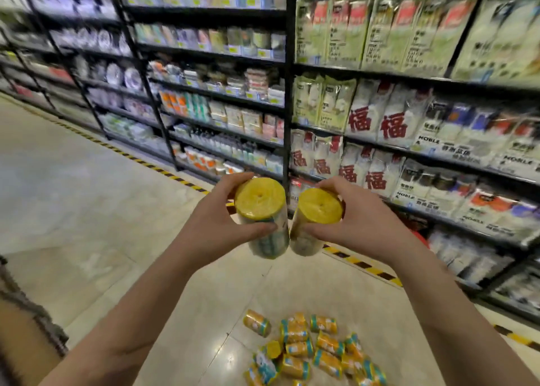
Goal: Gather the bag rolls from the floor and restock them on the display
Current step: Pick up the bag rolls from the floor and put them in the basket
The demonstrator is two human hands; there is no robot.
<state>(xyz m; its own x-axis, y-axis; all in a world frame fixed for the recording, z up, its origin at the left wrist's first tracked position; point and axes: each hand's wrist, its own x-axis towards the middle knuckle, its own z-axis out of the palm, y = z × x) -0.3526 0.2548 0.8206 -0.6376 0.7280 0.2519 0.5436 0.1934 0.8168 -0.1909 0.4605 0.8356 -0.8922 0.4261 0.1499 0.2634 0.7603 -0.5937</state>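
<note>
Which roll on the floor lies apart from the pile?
The roll lying alone, up and left of the pile; the others crowd together.

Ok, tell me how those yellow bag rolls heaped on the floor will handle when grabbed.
The yellow cylindrical plastic-wrapped bag rolls on the glossy tiled floor would probably roll if nudged: round, lying on their sides. Likely light: the left hand and the right hand each hold one aloft alone. The shiny wrap may be slippery.
</note>
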